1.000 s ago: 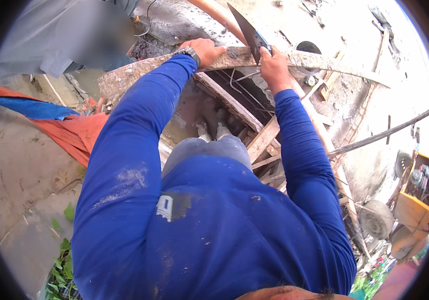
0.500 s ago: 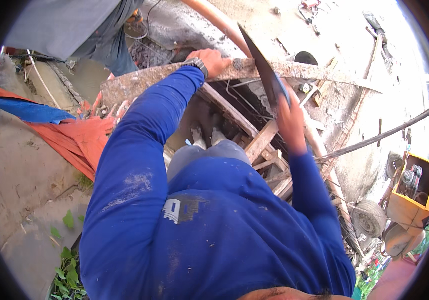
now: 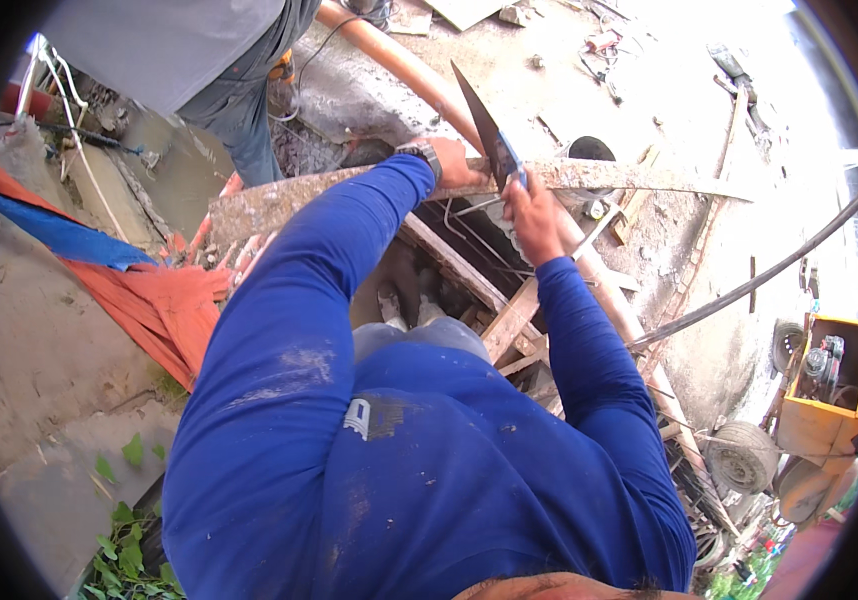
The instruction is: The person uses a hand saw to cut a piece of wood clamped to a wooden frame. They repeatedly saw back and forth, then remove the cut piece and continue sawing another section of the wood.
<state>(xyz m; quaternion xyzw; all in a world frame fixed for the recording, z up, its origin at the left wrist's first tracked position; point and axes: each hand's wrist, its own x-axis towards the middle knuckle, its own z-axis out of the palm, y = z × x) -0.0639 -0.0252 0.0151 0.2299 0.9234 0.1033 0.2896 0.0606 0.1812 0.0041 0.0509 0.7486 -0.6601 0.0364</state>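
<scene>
My left hand (image 3: 455, 163) grips a long, rough, dirty wooden plank (image 3: 639, 174) that lies crosswise in front of me. Just to its right, my right hand (image 3: 534, 215) is closed on the blue handle of a handsaw (image 3: 487, 125), whose dark blade rests across the plank and points away from me. Beneath the plank are lumber pieces (image 3: 449, 255), thin bent bars and my booted feet standing in muddy water.
Another person in grey clothing (image 3: 239, 110) stands at upper left. An orange tarp (image 3: 149, 320) with a blue strip lies left. An orange pipe (image 3: 399, 65) runs diagonally beyond the plank. At right are a dark hose (image 3: 749, 283) and a yellow wheeled machine (image 3: 804, 415); green leaves (image 3: 124, 550) are lower left.
My left hand and the plank appear lower and further right. The saw and my right hand dipped toward me half a second ago and are now further forward and left.
</scene>
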